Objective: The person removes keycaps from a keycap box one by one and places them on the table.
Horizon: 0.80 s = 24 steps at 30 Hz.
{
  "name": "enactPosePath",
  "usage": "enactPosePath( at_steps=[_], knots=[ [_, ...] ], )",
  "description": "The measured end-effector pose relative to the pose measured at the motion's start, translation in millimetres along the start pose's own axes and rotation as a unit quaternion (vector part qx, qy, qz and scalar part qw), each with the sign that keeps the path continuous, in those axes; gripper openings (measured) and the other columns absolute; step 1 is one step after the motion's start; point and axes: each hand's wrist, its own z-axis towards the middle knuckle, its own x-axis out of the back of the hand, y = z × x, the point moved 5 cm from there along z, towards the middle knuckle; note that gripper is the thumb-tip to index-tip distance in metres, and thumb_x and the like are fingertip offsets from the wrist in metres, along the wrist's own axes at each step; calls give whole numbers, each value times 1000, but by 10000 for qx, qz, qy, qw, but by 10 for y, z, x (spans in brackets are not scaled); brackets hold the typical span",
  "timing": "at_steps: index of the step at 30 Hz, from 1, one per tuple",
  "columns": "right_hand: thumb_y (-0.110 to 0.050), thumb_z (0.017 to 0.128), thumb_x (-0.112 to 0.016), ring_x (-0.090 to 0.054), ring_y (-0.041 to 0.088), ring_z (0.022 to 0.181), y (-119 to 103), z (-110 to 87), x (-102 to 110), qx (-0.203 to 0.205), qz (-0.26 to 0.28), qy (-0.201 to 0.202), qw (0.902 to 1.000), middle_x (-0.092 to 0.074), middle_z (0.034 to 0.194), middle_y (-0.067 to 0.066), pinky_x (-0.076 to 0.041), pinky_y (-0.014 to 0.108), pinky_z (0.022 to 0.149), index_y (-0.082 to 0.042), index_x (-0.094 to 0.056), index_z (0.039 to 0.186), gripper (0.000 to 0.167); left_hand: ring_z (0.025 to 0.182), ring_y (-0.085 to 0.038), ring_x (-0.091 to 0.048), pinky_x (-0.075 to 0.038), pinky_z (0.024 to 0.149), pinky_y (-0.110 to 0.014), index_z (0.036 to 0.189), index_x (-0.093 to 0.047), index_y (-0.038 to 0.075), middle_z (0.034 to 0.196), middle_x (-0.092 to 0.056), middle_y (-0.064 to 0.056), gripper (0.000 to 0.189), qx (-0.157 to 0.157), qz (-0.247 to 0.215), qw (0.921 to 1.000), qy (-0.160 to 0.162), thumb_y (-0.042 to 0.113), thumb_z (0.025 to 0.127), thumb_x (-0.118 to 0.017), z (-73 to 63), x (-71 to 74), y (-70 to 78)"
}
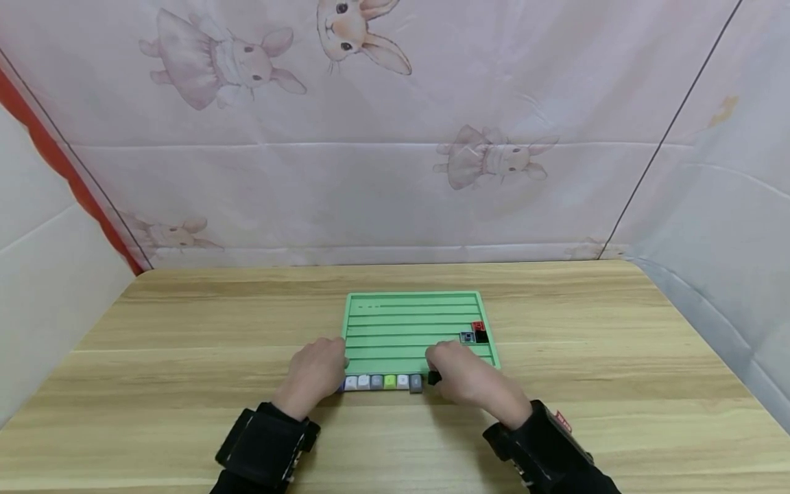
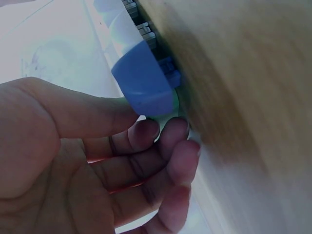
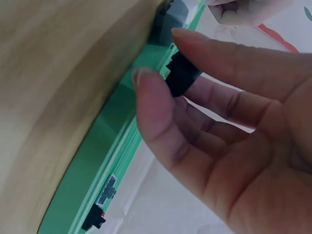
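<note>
A green ridged tray point(image 1: 410, 332) lies on the table between both hands. My left hand point(image 1: 315, 367) grips the tray's left edge, its thumb and curled fingers close to a blue keycap point(image 2: 144, 80) at the end of the front row. My right hand point(image 1: 463, 374) pinches a small black keycap point(image 3: 181, 74) between thumb and fingertips, at the front edge toward the right. Along that front edge runs a row of white, grey and lime keycaps point(image 1: 389, 381). A dark grey keycap point(image 1: 416, 383) ends the row beside my right hand.
Inside the tray's right side sit a red piece point(image 1: 478, 326), a black piece point(image 1: 481, 337) and a blue-grey piece point(image 1: 467, 337). The wooden table point(image 1: 204, 343) reaches back to a rabbit-print curtain point(image 1: 370, 206).
</note>
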Motion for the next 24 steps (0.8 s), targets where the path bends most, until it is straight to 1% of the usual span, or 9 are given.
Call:
enactPosePath(
  at_steps=[4, 8, 17, 24],
  knots=[
    [8, 69, -69, -34, 13, 58, -16, -2, -33, 168, -45, 37, 9998, -38, 60, -2, -28, 23, 51, -5, -48, 65, 26, 54, -17, -45, -36, 46, -26, 81, -58, -1, 63, -48, -6, 9, 0, -3, 10000, 3, 6, 87, -58, -2, -4, -2],
    [6, 69, -71, -33, 12, 57, -18, -1, -53, 217, -110, 79, 9997, -35, 59, -3, -27, 22, 50, -5, -47, 63, 27, 54, -17, -45, -36, 46, -26, 81, -58, -1, 63, -48, -6, 9, -14, 2, 10000, 23, 6, 87, -58, -1, -9, -4],
    [6, 68, -71, -28, 10, 54, -1, -5, -76, 146, -126, 113, 9998, -27, 60, -4, -22, 21, 49, -10, -40, 59, 36, 53, -17, -44, -36, 45, -26, 79, -57, -1, 62, -47, -6, 10, -63, 18, 9999, 99, 6, 87, -58, 3, -11, -7],
    [4, 66, -74, -30, 10, 56, 2, -4, -85, -16, -261, 177, 9995, -32, 61, -4, -23, 22, 49, -11, -43, 58, 36, 53, -17, -44, -36, 45, -26, 79, -57, -1, 62, -47, -6, 10, -64, 22, 9999, 95, 5, 87, -58, -6, -3, -5]
  ],
)
